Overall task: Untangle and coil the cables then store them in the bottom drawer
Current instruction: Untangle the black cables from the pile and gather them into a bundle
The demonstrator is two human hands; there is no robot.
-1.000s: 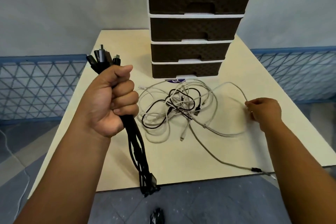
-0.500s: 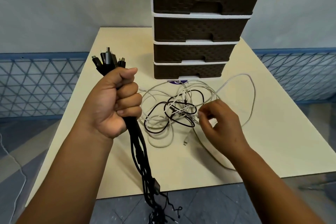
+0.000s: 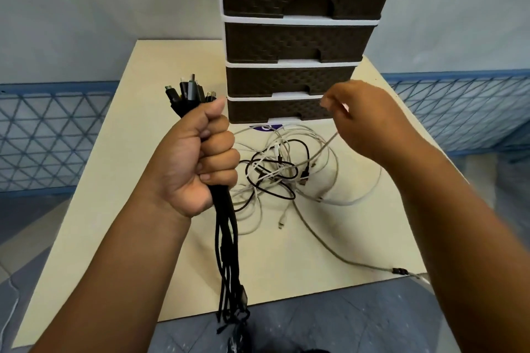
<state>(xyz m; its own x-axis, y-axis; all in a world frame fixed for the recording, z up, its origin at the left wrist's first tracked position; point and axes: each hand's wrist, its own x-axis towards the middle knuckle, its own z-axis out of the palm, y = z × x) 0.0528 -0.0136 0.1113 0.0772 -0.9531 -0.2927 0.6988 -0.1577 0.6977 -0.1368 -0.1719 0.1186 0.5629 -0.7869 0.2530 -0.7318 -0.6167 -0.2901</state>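
Risen right hand (image 3: 370,120) pinches grey cable (image 3: 321,152) before drawers (image 3: 295,77) (left hand (image 3: 198,157) grips bundle (image 3: 226,238)).

- A bundle of black cables (image 3: 226,241) is gripped upright in the left hand (image 3: 198,157).
- A grey cable (image 3: 321,152) is pinched by the raised right hand (image 3: 364,120).
- A tangle of cables (image 3: 281,172) is spread on the table (image 3: 114,209) before the drawer unit (image 3: 298,37).

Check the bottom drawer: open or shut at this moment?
Shut. The bottom drawer sits flush with the three drawers above it, with no cables inside and the tangle on the table in front.
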